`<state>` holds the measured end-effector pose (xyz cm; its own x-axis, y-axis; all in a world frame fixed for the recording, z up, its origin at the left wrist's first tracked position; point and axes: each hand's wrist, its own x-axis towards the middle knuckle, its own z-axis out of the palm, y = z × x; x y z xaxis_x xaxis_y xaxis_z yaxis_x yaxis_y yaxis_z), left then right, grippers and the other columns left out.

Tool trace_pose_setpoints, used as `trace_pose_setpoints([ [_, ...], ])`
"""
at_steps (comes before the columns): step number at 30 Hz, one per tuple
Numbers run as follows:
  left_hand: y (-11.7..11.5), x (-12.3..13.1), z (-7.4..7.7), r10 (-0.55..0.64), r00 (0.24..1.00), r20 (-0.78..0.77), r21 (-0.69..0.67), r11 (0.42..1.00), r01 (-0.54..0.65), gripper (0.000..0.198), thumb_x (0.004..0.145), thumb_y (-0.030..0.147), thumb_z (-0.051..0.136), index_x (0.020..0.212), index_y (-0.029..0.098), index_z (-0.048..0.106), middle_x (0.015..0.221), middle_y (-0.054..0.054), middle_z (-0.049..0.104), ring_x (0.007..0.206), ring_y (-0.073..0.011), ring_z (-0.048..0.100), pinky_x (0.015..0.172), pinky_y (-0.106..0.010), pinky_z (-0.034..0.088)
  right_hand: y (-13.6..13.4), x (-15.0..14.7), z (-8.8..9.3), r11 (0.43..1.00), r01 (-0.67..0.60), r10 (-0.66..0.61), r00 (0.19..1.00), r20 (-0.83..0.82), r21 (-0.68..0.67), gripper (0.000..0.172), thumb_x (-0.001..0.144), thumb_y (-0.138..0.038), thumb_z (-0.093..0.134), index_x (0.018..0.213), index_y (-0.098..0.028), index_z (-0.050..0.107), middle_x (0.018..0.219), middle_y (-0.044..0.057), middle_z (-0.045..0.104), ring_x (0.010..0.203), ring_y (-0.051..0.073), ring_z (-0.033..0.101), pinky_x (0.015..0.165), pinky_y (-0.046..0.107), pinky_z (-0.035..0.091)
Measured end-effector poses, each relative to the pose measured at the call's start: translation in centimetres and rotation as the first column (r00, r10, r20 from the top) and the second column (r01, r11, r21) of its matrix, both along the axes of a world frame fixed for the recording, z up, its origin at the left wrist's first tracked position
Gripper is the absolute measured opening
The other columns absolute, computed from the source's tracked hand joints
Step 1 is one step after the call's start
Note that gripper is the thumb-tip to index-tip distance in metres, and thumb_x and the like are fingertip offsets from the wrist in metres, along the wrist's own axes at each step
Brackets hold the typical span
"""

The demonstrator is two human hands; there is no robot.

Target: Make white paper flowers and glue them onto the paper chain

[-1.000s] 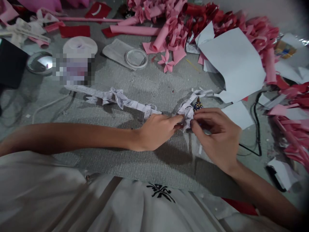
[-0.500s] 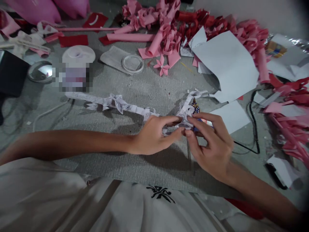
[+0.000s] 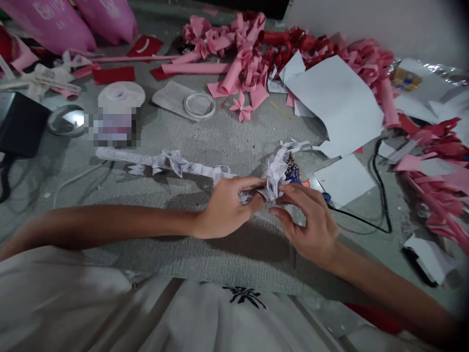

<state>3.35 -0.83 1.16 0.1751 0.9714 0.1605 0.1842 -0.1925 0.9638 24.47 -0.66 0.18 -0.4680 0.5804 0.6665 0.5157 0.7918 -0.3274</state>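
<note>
A long rolled stalk of white printed paper with folded paper petals (image 3: 200, 168) lies across the middle of the table. My left hand (image 3: 230, 208) is closed on its right part, thumb and forefinger pinching it from either side. Just beyond those fingertips stands a crumpled white paper flower (image 3: 275, 178), with more paper strips trailing to the upper right. My right hand (image 3: 309, 222) is beside the flower, thumb and fingers apart. Its fingertips reach the flower's right edge; whether they press on it I cannot tell. Behind the right hand sits a dark blue and gold beaded object (image 3: 293, 171), partly covered.
White paper sheets (image 3: 339, 100) lie at the right, with a black cable (image 3: 381, 186) around them. Pink and red paper flowers (image 3: 238, 44) are heaped along the back. At the left are a black box (image 3: 22, 124), a round metal lid (image 3: 66, 120) and pink bottles (image 3: 51, 24).
My right thumb has come away from the paper and the fingers have parted. Both hands sit slightly farther left, and more of the flower and beaded object shows. The view has shifted a little.
</note>
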Motion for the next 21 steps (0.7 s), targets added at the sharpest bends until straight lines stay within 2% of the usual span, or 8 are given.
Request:
trace_pose_setpoints([
  [3,-0.2,-0.1,0.0,0.01,1.0,-0.003,0.02,1.0,-0.01,0.029,0.09,0.011,0.061,0.111,0.018,0.08,0.108,-0.003,0.084,0.095,-0.0194,0.081,0.09,-0.031,0.064,0.2,0.1,0.2,1.0,0.013,-0.013,1.0,0.005,0.001,0.072,0.091,-0.012,0.078,0.155,-0.03,0.051,0.12,0.007,0.079,0.103,0.024,0.08,0.082,0.034,0.07],
  [5,-0.3,-0.2,0.0,0.011,1.0,-0.023,0.033,0.999,-0.011,0.029,0.091,0.011,0.061,0.112,0.019,0.08,0.103,-0.003,0.084,0.092,-0.0195,0.081,0.086,-0.031,0.065,0.3,0.2,0.3,0.999,0.027,-0.026,0.999,0.026,-0.04,0.063,0.093,-0.012,0.075,0.15,-0.03,0.056,0.118,0.007,0.08,0.099,0.023,0.081,0.082,0.033,0.07],
  [7,-0.5,-0.3,-0.2,0.017,0.999,-0.043,0.063,0.998,-0.014,0.029,0.091,0.013,0.062,0.113,0.019,0.079,0.1,-0.003,0.084,0.09,-0.0191,0.081,0.084,-0.03,0.065,0.5,0.5,0.1,0.999,0.012,-0.009,0.999,0.052,-0.041,0.061,0.092,-0.013,0.075,0.148,-0.03,0.057,0.12,0.006,0.08,0.1,0.023,0.081,0.081,0.032,0.069],
  [10,-0.8,-0.5,-0.5,0.02,0.998,-0.055,0.145,0.989,-0.011,0.03,0.092,0.014,0.063,0.118,0.018,0.077,0.106,-0.006,0.083,0.094,-0.0182,0.08,0.088,-0.03,0.065,1.0,1.4,-0.5,0.988,-0.104,0.095,0.992,0.084,0.114,0.064,0.088,-0.01,0.079,0.145,-0.029,0.06,0.128,0.007,0.078,0.108,0.023,0.079,0.083,0.033,0.069],
  [13,-1.1,-0.6,-1.1,0.021,0.998,-0.057,0.225,0.974,-0.008,0.031,0.092,0.013,0.063,0.12,0.02,0.075,0.116,-0.007,0.082,0.102,-0.0179,0.079,0.091,-0.03,0.065,1.5,2.0,-1.1,0.935,-0.227,0.209,0.973,0.094,0.272,0.054,0.084,-0.01,0.081,0.133,-0.03,0.067,0.126,0.007,0.079,0.106,0.024,0.078,0.079,0.035,0.07],
  [17,-1.2,-0.6,-1.8,0.016,0.999,-0.046,0.305,0.952,-0.001,0.031,0.091,0.012,0.066,0.119,0.021,0.076,0.116,-0.008,0.082,0.115,-0.0212,0.076,0.097,-0.035,0.064,1.6,2.1,-1.4,0.925,-0.245,0.227,0.969,0.096,0.292,0.049,0.085,-0.013,0.082,0.126,-0.035,0.068,0.116,0.001,0.081,0.096,0.021,0.079,0.072,0.034,0.068],
  [21,-1.1,-0.8,-1.8,-0.018,0.999,-0.049,0.299,0.954,0.032,0.029,0.091,0.014,0.068,0.118,0.02,0.076,0.122,-0.011,0.081,0.121,-0.0218,0.075,0.098,-0.035,0.063,1.4,2.2,-1.6,0.922,-0.23,0.185,0.968,0.168,0.312,0.052,0.081,-0.014,0.085,0.126,-0.031,0.065,0.121,0.005,0.08,0.092,0.022,0.078,0.071,0.034,0.067],
])
